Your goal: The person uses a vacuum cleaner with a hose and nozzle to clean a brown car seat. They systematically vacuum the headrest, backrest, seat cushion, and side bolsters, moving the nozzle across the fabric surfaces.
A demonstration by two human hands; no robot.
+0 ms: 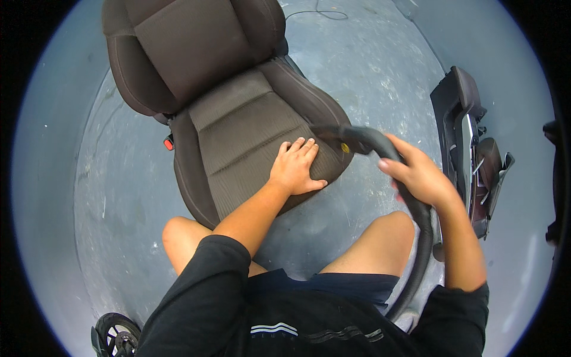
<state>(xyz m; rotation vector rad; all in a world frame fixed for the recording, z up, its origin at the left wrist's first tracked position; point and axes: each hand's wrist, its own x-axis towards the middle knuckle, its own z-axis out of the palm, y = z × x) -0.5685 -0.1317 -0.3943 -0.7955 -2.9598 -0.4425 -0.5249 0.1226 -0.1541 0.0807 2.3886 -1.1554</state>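
Note:
A dark brown car seat stands on the floor in front of me, its backrest at the far end. My left hand lies flat on the front part of the seat cushion, fingers spread. My right hand is wrapped round a black vacuum hose, which curves down past my right thigh. The hose's bent end reaches over the cushion's right front corner, and its dark nozzle is blurred against the fabric. A small round yellow mark shows on the cushion's side.
Dark car interior panels lean by the wall at the right. A thin black cable lies on the grey floor at the back. A red buckle sticks out at the seat's left side. A small spoked wheel is at the lower left.

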